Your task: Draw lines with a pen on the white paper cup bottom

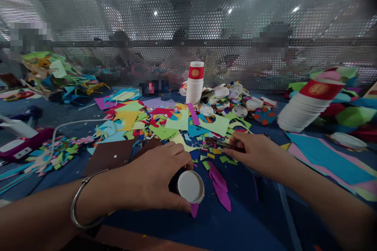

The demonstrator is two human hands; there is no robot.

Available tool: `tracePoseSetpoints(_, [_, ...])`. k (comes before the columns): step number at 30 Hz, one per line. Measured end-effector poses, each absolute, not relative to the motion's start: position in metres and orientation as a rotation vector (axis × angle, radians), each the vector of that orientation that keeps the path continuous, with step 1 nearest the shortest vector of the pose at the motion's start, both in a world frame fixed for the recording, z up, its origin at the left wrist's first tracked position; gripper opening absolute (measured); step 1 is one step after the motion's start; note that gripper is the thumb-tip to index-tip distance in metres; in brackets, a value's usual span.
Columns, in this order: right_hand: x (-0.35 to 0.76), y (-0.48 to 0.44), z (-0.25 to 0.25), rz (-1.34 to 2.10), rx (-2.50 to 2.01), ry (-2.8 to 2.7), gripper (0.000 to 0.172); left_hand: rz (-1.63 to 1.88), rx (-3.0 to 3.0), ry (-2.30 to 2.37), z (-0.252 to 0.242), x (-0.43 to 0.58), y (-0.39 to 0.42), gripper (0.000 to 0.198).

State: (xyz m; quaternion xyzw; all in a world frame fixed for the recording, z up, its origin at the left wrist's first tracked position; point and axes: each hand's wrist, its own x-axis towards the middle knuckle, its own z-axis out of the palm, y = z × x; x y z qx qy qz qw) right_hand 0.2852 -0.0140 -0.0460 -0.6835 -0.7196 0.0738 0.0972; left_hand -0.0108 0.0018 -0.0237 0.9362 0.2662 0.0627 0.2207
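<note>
My left hand [165,176] is wrapped round a small white paper cup [191,186], which is tilted so its round white end faces me. A purple paper tip [194,209] sticks out below the cup by my thumb. Over the scraps to the right, my right hand [250,151] is closed on a slim dark tool, apparently scissors [235,148], mostly hidden by the fingers. Between the hands lie pointed purple paper pieces [219,190] and small cut bits [217,151].
Coloured paper scraps [156,115] cover the blue table's middle. Behind them stand a cup stack [194,86] and a heap of decorated cup pieces [229,98]. Another stack [309,106] leans at right. A purple power strip [26,145] with a white cable lies left; a perforated screen [188,19] rises behind.
</note>
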Motion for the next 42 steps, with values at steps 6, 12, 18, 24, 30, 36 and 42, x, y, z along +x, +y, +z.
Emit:
tracePoseSetpoints(6, [0.282, -0.014, -0.043, 0.181, -2.041, -2.087, 0.026, 0.272, 2.517, 0.78, -0.015, -0.014, 0.003, 0.047])
tracePoseSetpoints(12, [0.289, -0.016, -0.04, 0.069, -2.127, -2.016, 0.033, 0.506, 2.301, 0.834, -0.018, -0.015, 0.011, 0.057])
tracePoseSetpoints(18, [0.284, -0.021, -0.031, 0.017, -2.051, -1.925, 0.031, 0.516, 1.784, 0.627, -0.027, -0.007, 0.017, 0.055])
tracePoseSetpoints(24, [0.253, -0.036, -0.021, 0.476, -1.511, -1.992, 0.033, 0.455, 1.559, 0.529, -0.028, -0.001, 0.015, 0.052])
tracePoseSetpoints(30, [0.233, -0.044, -0.021, 0.616, -1.282, -2.069, 0.021, 0.308, 1.437, 0.475, -0.023, 0.001, 0.013, 0.027])
tracePoseSetpoints(36, [0.239, -0.04, -0.023, 0.881, -1.324, -1.94, 0.022, 0.254, 1.223, 0.448, -0.019, -0.003, 0.015, 0.038])
tracePoseSetpoints(42, [0.24, -0.038, -0.026, 0.962, -1.312, -1.925, 0.023, 0.357, 1.415, 0.5, -0.022, -0.003, 0.014, 0.039])
